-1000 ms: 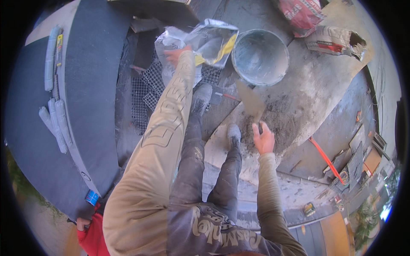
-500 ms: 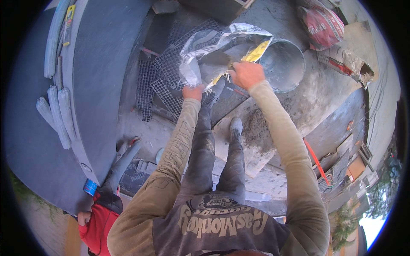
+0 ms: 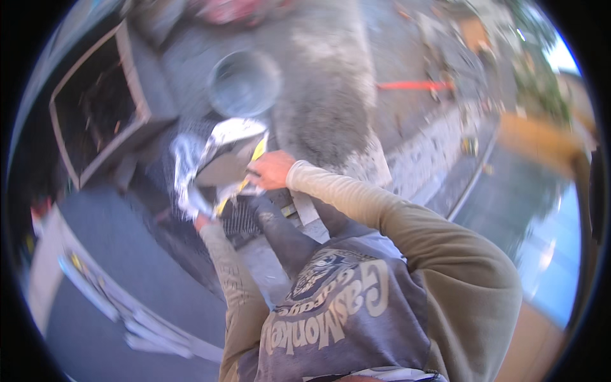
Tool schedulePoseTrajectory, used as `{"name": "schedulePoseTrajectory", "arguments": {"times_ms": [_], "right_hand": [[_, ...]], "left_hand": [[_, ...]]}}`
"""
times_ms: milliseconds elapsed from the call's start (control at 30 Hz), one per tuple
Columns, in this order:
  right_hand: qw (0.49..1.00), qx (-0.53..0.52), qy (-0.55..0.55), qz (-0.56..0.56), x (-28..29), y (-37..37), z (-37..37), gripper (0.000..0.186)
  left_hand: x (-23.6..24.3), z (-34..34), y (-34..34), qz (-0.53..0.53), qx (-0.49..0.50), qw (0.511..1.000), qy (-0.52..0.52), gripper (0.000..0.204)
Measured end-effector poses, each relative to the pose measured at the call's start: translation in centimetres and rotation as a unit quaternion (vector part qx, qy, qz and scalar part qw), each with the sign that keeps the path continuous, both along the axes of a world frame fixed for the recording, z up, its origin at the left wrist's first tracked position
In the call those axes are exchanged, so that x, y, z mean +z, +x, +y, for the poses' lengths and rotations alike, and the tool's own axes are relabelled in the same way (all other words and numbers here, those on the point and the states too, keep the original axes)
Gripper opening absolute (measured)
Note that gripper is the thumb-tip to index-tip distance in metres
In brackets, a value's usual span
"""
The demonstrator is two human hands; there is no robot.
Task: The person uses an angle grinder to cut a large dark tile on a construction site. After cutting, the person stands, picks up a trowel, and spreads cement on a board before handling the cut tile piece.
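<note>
A torn-open white sack (image 3: 237, 129) with a yellow edge hangs between my hands, its mouth facing up. Grey-brown powder (image 3: 224, 170) shows inside. My right hand (image 3: 271, 170) is closed on the yellow edge at the sack's right side. On the near left side, my left hand (image 3: 202, 221) grips the rim; its fingers are partly hidden by the plastic. Just beyond the sack stands a round bucket (image 3: 244, 83), apart from both hands. The picture is smeared by motion.
Dark grid mats (image 3: 162, 172) lie left of the sack. A dark open box (image 3: 130, 76) with pale edges stands at far left. A grey panel (image 3: 140, 245) fills the near left. An orange-red bar (image 3: 414, 85) lies to the right, and a red bag (image 3: 232, 9) sits at the back.
My view has swung round to the right, so the bucket now appears beyond the sack instead of right of it. Both hands keep hold of the sack. The person in red has left the view.
</note>
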State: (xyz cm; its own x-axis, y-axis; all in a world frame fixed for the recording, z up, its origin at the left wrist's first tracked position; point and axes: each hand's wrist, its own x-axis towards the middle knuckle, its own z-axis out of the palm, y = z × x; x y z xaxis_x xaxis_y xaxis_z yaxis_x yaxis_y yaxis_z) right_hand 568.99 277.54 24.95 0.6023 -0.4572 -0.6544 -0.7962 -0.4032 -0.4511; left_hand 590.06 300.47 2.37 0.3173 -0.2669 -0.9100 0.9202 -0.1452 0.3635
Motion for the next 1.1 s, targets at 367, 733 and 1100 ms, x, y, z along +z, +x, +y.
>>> {"name": "schedulePoseTrajectory", "arguments": {"times_ms": [367, 733, 1100], "right_hand": [[0.924, -0.377, -0.047, -0.052, 16.1, -32.3, 4.7, 0.049], [0.587, -0.801, -0.088, 0.081, 6.9, -69.6, 39.6, 0.058], [0.184, -0.976, -0.067, -0.094, 10.4, -93.2, 42.2, 0.042]], "left_hand": [[16.5, -15.2, -5.6, -0.259, -0.411, 0.866, 0.115, 0.053], [38.7, -15.9, -31.7, -0.619, -0.656, 0.374, 0.213, 0.053], [39.1, -28.0, -59.5, -0.436, -0.492, 0.752, -0.045, 0.049]]}}
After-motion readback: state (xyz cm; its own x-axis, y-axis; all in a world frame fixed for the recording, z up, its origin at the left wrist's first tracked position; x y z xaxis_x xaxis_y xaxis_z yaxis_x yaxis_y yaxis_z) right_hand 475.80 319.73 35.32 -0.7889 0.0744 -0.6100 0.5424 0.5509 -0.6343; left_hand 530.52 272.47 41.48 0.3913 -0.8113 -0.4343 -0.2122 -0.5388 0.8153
